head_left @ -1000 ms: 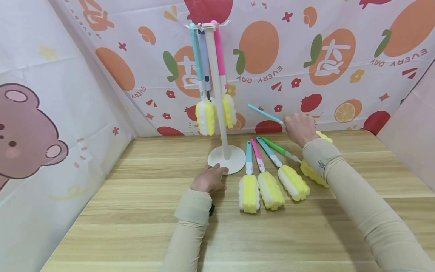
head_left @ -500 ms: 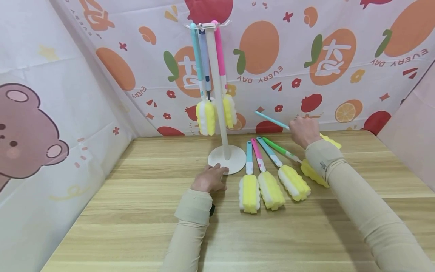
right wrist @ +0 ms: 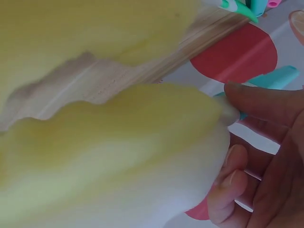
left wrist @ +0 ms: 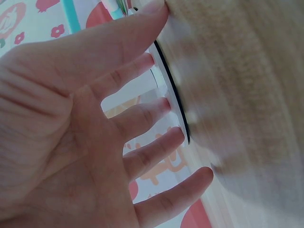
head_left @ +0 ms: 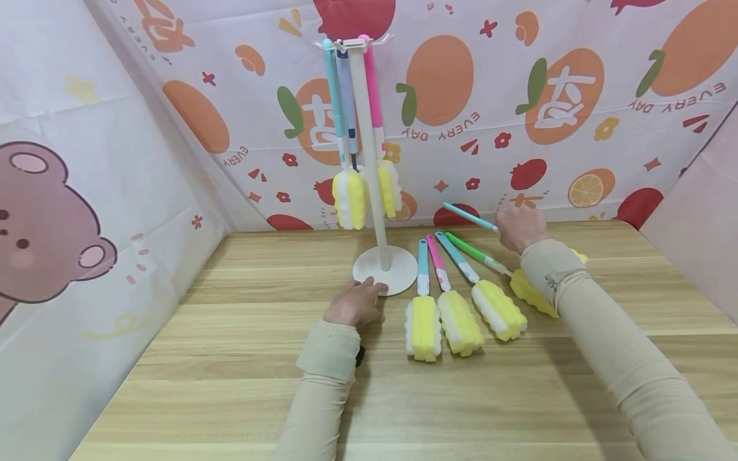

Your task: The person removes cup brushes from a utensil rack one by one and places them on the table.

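My right hand (head_left: 521,227) pinches a sponge bottle brush by its neck. Its light-blue handle (head_left: 469,216) points left, and its yellow-and-white sponge head (right wrist: 133,142) fills much of the right wrist view. The head view mostly hides that sponge behind the hand and sleeve. With fingers spread, my left hand (head_left: 354,304) rests its fingertips at the round base (head_left: 398,275) of a white stand (head_left: 362,115). From its hooks hang a teal brush (head_left: 333,89), a grey-blue brush (head_left: 347,96) and a pink brush (head_left: 372,89).
Fanned out on the wooden table (head_left: 242,358), right of the stand, lie a blue brush (head_left: 423,323), a pink brush (head_left: 460,320), another blue brush (head_left: 497,310) and a green brush (head_left: 469,250). A fruit-print cloth (head_left: 461,153) rises behind the table.
My right hand has moved a little right and down with the brush, whose handle tip has sunk toward the table. My left hand and the stand have stayed still.
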{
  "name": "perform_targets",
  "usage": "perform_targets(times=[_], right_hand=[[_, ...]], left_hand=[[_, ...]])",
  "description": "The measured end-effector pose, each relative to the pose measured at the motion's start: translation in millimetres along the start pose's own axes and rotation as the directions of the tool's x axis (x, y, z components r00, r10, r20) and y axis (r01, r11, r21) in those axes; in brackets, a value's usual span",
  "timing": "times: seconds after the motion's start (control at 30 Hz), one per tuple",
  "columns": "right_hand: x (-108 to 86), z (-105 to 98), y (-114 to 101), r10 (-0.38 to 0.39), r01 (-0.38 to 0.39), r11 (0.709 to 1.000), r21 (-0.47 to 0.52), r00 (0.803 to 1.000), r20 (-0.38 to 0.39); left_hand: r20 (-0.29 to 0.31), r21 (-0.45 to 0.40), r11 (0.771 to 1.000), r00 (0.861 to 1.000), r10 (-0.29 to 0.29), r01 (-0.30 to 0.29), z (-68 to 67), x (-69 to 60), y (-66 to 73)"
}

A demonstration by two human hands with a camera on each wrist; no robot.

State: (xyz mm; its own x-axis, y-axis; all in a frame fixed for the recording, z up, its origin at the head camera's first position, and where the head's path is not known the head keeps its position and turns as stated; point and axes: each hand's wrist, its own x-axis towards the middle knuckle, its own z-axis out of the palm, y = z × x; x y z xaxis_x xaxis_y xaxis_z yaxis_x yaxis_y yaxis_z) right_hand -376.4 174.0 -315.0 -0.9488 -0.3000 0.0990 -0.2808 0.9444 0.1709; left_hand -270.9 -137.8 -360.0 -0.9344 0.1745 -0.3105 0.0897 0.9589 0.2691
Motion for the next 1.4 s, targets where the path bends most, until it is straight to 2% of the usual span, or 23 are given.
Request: perform_targets(times=[0.13,0.5,0.83,1.1,1.4], right_hand=[[-0.1,2,2,-0.007,0.007,1.000,-0.006,0.999,0.045],[-0.7,7,6,-0.020,0.014,0.998,0.063,0.996,0.092],[-0.4,11,11,-0.026,0.019,0.998,0.060,0.992,0.121],[-1.5,11,8,-0.025,0.015,0.998,0.055,0.982,0.189],[-2.4,10,7,-0.023,-0.009,0.994,0.109,0.957,0.290]], left_hand=[[-0.001,0.000,1.000,1.000,0.000,0.000,0.1,-0.3,0.0],[-0.011,0.002,1.000,1.000,0.004,-0.004,1.0,-1.0,-0.7],[-0.009,-0.010,1.000,1.000,0.002,-0.002,1.1,-1.3,-0.2],[-0.005,-0.009,1.000,1.000,0.002,-0.002,1.1,-1.3,-0.3],[-0.007,-0.006,1.000,1.000,0.005,-0.006,0.4,-0.9,-0.4]])
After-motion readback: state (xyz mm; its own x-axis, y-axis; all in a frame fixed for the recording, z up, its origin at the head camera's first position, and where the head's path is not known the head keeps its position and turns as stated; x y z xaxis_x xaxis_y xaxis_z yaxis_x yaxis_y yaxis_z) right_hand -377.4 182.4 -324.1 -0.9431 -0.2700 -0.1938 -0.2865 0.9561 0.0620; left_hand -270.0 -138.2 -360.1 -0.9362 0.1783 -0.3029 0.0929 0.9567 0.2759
